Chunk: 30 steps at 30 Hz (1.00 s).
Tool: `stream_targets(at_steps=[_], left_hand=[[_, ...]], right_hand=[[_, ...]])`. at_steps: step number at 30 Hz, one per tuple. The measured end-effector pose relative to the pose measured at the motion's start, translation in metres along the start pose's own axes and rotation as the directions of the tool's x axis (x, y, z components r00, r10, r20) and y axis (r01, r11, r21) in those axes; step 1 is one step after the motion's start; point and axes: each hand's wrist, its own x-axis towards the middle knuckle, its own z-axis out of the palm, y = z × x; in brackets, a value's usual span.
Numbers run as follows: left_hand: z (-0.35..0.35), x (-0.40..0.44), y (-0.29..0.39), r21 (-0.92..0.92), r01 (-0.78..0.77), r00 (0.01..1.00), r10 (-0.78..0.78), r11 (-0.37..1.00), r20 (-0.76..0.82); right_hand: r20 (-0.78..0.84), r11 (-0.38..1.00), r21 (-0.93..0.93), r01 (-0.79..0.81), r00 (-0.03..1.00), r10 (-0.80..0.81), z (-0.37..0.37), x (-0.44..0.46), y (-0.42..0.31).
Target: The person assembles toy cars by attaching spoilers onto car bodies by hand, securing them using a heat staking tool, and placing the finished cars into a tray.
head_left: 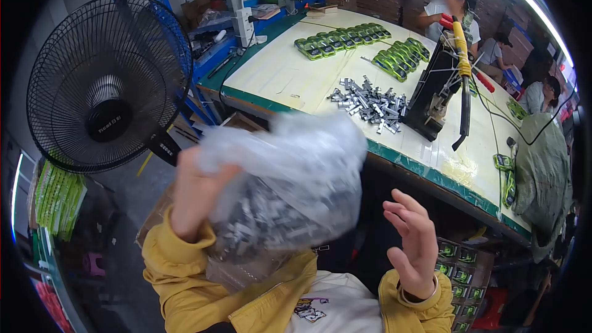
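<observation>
A clear plastic bag [287,179] full of small silvery metal parts hangs in front of my chest, blurred by motion. My left hand [203,188] is closed on the upper left side of the bag. Off to the bag's right, my right hand [414,243] is raised with its fingers apart, holding nothing. Beyond the bag, a loose pile of similar metal parts [370,103] lies on the white-topped table [271,83]. A black bench-mounted device [435,89] with a yellow-wrapped lever stands right of the pile.
Rows of green-and-black items [342,40] lie on the table, with another group [401,58] nearer the device. A large fan [108,86] stands left. A box of green packs [462,274] sits low right, below a grey-green sack [542,172]. Co-workers sit beyond the table.
</observation>
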Motion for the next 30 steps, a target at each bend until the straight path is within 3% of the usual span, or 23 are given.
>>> stream_targets(at_steps=[2,3,5,7,12,15,19,22,23,24,25,26,27,29,30], left_hand=[[-0.013,0.005,-0.002,-0.16,0.003,0.971,-0.041,0.987,-0.236],[-0.017,0.014,-0.005,-0.248,-0.008,0.936,-0.08,0.969,-0.342],[-0.019,0.039,0.004,-0.216,-0.044,0.898,-0.056,0.975,-0.436],[-0.027,0.074,0.006,-0.144,-0.087,0.888,0.011,0.986,-0.459],[-0.039,0.191,0.008,-0.01,-0.194,0.841,0.161,0.981,-0.516],[-0.043,0.261,-0.016,-0.182,-0.246,0.829,0.11,0.952,-0.548],[-0.026,0.321,-0.044,-0.233,-0.259,0.854,0.11,0.938,-0.508],[-0.012,0.363,-0.075,-0.049,-0.149,0.843,0.101,0.988,-0.528],[-0.015,0.386,-0.095,-0.05,-0.153,0.844,0.104,0.987,-0.526],[-0.019,0.41,-0.115,-0.002,-0.137,0.839,0.115,0.991,-0.532],[-0.016,0.42,-0.117,0.046,-0.123,0.833,0.128,0.991,-0.539],[-0.013,0.431,-0.119,0.137,-0.01,0.822,0.086,0.991,-0.563],[-0.009,0.441,-0.121,0.133,-0.019,0.822,0.092,0.991,-0.562],[0.009,0.451,-0.106,0.386,0.08,0.792,0.177,0.919,-0.585],[0.016,0.466,-0.106,0.429,0.036,0.769,0.249,0.903,-0.589]], right_hand=[[-0.014,0.962,0.165,-0.217,0.975,0.222,-0.001,-0.005,0.01],[-0.02,0.962,0.169,-0.216,0.975,0.223,-0.002,-0.007,0.016],[0.068,0.875,0.293,-0.385,0.921,0.383,-0.004,-0.012,0.028],[0.031,0.855,0.309,-0.417,0.902,0.43,-0.005,-0.015,0.034],[0.14,0.754,0.32,-0.574,0.815,0.562,-0.015,-0.028,0.058],[0.141,0.643,0.345,-0.684,0.715,0.684,-0.019,-0.035,0.07],[0.058,0.636,0.345,-0.69,0.692,0.719,-0.021,-0.04,0.092],[-0.26,0.814,0.065,-0.577,0.778,0.572,-0.022,-0.025,0.108],[-0.264,0.816,0.065,-0.575,0.779,0.569,-0.023,-0.017,0.113],[-0.303,0.869,-0.239,-0.432,0.884,0.356,-0.023,-0.009,0.121],[-0.27,0.811,-0.526,-0.257,0.954,0.128,-0.024,-0.001,0.128],[-0.231,0.72,-0.659,-0.22,0.969,0.084,-0.022,0.005,0.134],[-0.175,0.628,-0.748,-0.214,0.977,0.124,-0.021,0.006,0.141],[-0.19,0.476,-0.838,-0.266,0.96,0.204,-0.016,0.015,0.151],[-0.184,0.423,-0.853,-0.304,0.936,0.301,-0.016,0.014,0.16]])
